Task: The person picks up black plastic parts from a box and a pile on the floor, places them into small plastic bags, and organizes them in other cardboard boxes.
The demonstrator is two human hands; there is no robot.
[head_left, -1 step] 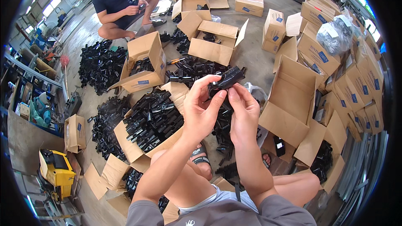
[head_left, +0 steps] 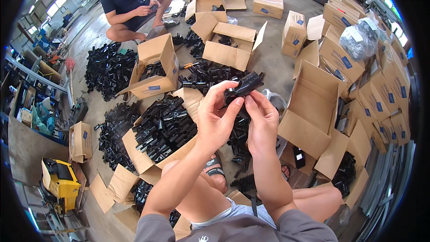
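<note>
Several shelved items at the left edge sink into the dark rim of the lens, and a yellow machine (head_left: pixel 62 186) sits at the lower left, its underside too dim to read. At the upper left, a co-worker (head_left: pixel 127 2) has a blurred face and holds a small dark thing that is hard to make out. Below, a black heap (head_left: pixel 109 74) is so tangled that single pieces barely separate. Left of centre, the left forearm hides the lower right corner of a filled carton (head_left: pixel 139 154). Just above the middle of the frame is the black part (head_left: pixel 248 83), held up in both hands: short, tube-like and glossy, tilted with its broader end toward the upper right. The fingers of the left hand (head_left: pixel 215 114) grip its left end and partly cover it; the fingers of the right hand (head_left: pixel 263 118) pinch its lower edge, the rearmost ones out of sight. Right of centre, an open carton (head_left: pixel 309 107) shows bare inner walls, and along the right side stacked boxes (head_left: pixel 380 89) overlap one another, the outermost fading into the rim.
</note>
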